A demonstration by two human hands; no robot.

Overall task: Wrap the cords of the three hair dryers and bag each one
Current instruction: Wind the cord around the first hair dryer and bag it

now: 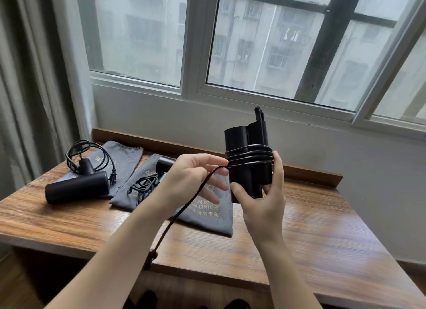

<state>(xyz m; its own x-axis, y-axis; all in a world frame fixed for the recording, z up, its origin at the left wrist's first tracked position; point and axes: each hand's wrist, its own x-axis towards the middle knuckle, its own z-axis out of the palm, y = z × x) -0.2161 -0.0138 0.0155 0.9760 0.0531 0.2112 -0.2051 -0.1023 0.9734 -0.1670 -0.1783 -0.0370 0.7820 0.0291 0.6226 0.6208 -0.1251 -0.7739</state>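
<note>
My right hand (265, 193) grips a folded black hair dryer (242, 138) upright above the wooden table (322, 239). Several turns of its black cord (249, 156) lie wound round the body. My left hand (191, 177) pinches the loose cord where it leaves the wraps. The rest of that cord (177, 218) hangs down past my left forearm to below the table's front edge. A second black dryer (77, 190) with a loose cord (92, 156) lies on a grey bag (124, 156) at the left. A third dryer (164, 164) with a tangled cord (144, 186) lies on another grey bag (129, 201).
A third grey bag (207, 218) with gold lettering lies flat under my hands. A raised wooden lip (311, 175) runs along the table's back edge below the window (253, 43). A curtain (27, 101) hangs at the left.
</note>
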